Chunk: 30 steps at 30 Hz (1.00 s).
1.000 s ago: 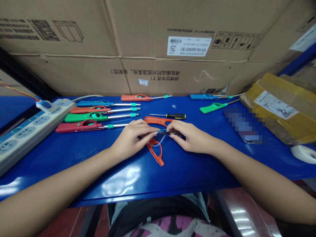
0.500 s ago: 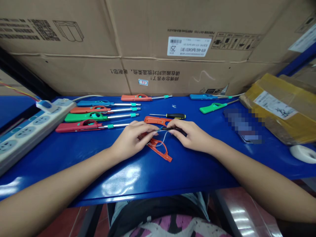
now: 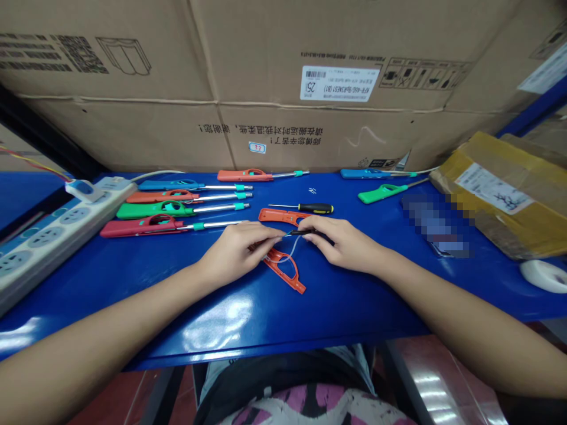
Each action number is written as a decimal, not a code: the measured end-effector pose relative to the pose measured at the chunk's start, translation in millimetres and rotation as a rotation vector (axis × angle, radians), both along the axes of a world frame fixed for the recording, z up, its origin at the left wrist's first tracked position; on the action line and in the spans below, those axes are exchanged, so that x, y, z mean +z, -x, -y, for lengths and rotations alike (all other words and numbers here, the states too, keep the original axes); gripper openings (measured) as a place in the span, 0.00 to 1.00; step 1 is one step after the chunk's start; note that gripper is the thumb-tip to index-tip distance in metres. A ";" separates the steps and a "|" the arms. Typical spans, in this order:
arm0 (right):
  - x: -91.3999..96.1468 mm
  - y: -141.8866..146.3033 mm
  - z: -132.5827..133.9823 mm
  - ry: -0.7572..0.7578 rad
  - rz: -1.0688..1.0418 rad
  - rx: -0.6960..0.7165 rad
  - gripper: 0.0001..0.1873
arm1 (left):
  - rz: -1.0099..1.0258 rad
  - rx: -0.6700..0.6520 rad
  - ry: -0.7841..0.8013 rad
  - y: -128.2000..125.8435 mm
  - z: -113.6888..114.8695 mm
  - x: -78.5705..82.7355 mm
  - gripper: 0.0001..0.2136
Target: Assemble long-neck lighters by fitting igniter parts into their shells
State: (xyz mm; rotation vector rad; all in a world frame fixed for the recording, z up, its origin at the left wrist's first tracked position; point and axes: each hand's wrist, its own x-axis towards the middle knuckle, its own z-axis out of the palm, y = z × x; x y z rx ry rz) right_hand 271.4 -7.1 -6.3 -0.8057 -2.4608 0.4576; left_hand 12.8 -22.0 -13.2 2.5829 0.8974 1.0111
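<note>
My left hand point(image 3: 239, 248) is closed around an orange lighter shell half point(image 3: 286, 270); its trigger loop sticks out below the fingers. A thin clear tube point(image 3: 296, 248) curves out from that half. In my right hand point(image 3: 330, 239) a slim black tool point(image 3: 299, 232) is pinched, its tip meeting my left fingertips; I cannot tell its exact kind. Another orange shell half point(image 3: 279, 216) lies just behind, partly covered by the right fingers. Beyond it rests a black and yellow screwdriver point(image 3: 315, 208). Small parts between the fingertips are too small to make out.
Several gas lighters point(image 3: 172, 225) lie at the left beside a power strip point(image 3: 73, 215). An orange lighter point(image 3: 245, 175), a blue one point(image 3: 367, 173) and a green one point(image 3: 381, 193) lie farther back. At right are a taped package point(image 3: 518, 189), a blurred-out object point(image 3: 438, 224) and a white roundish object point(image 3: 544, 275).
The held orange shell half has shifted slightly left and down. My left fingers have drawn closer together, and the black tool's tip has moved a little at the fingertips.
</note>
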 end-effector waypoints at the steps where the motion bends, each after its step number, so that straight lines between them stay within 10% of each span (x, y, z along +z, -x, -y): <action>1: 0.0 -0.2 -0.1 0.000 0.005 0.002 0.10 | -0.003 0.000 0.000 0.3 -0.1 -0.2 0.09; 30: 0.9 -0.8 -0.5 0.014 0.136 0.031 0.09 | -0.039 -0.076 0.017 0.4 1.2 2.1 0.16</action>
